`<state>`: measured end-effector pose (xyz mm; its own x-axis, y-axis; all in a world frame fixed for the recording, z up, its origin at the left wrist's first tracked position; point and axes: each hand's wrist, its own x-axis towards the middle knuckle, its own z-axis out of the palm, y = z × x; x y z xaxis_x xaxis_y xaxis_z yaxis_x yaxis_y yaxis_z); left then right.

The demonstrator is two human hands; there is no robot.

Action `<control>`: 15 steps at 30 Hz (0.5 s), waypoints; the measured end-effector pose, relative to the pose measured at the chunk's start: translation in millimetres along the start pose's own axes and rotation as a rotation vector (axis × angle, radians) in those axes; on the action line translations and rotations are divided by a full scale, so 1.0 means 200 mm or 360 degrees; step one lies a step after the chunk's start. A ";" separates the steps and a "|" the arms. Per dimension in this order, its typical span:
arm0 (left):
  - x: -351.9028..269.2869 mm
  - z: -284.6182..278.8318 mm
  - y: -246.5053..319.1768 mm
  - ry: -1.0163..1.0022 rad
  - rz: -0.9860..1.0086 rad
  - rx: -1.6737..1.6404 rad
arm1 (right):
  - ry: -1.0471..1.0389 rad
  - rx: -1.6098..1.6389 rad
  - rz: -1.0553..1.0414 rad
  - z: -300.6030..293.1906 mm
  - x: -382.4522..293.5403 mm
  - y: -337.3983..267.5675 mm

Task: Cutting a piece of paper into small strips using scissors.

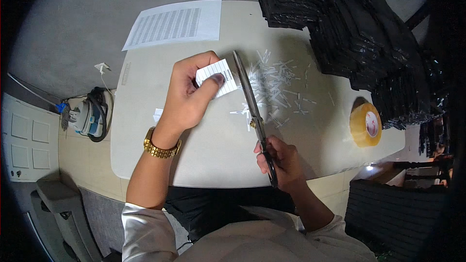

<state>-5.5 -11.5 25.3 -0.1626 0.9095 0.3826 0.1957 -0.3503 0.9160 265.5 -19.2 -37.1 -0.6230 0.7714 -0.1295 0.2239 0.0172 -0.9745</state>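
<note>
My left hand (193,94) pinches a small stack of printed paper slips (213,72) between thumb and fingers, above the table. In my right hand (284,163) is a pair of scissors (251,98) with black handles and a brass-coloured pivot. Its long blades point away from me, just right of the paper and apart from it; they look closed or nearly so. Beyond the blades, many narrow cut paper strips (271,80) lie in a loose heap on the white table (214,156). A small white paper piece (158,114) lies partly behind my left wrist.
A printed sheet (171,23) lies at the table's far left corner. Stacks of black plastic packages (349,32) cover the far right side. A roll of clear packing tape (365,124) stands at the right. A vacuum cleaner (89,116) sits on the floor left of the table.
</note>
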 end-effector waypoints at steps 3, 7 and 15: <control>0.00 0.00 0.01 0.0006 -0.0013 0.0000 | -0.0068 -0.0079 -0.0068 -0.03 -0.01 0.01; 0.00 0.02 0.02 0.0099 -0.0048 0.0070 | -0.0075 0.0021 -0.0115 -0.03 -0.02 0.01; 0.00 0.03 0.02 0.0113 -0.0046 0.0096 | -0.0095 -0.0178 -0.0173 -0.03 -0.01 -0.02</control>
<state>1.4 -11.6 29.2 -0.2366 0.9001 0.3659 0.2474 -0.3083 0.9186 270.8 -16.5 -31.4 -0.6909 0.7219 -0.0381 0.2327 0.1721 -0.9572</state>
